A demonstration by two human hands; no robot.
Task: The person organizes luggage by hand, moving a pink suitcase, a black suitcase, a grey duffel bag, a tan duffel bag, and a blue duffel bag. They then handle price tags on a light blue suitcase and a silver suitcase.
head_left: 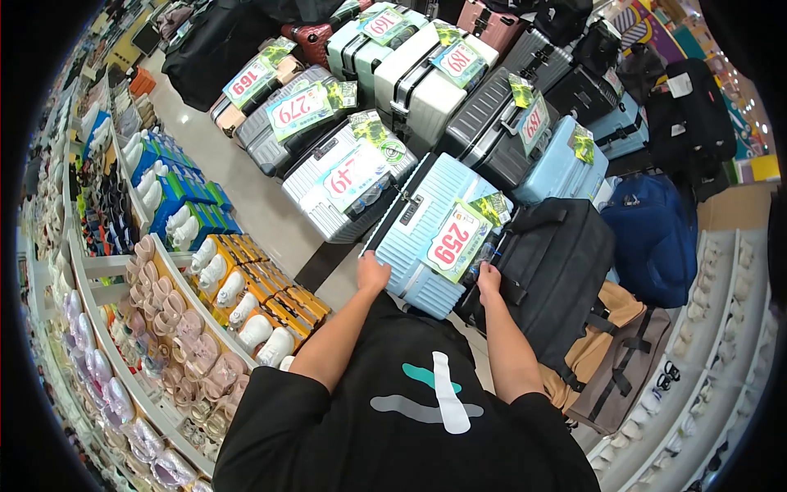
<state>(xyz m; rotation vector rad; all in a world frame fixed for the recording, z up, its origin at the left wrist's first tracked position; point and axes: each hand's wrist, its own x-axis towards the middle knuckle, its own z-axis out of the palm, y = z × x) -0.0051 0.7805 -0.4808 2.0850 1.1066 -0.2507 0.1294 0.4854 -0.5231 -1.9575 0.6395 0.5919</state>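
A light blue ribbed suitcase stands right in front of me, with a tag reading 259 on its upper side. My left hand is at its near left edge, fingers bent and closed; what they hold, if anything, is hidden. My right hand is closed at the suitcase's right side, beside the tag and next to a black bag; its grip is too small to make out. Beyond the blue suitcase is a silver one with a price tag on it.
Rows of suitcases, including grey, white and dark grey ones, fill the area ahead. A navy bag and a brown bag lie right. Shoe shelves flank the left; more shelves stand right.
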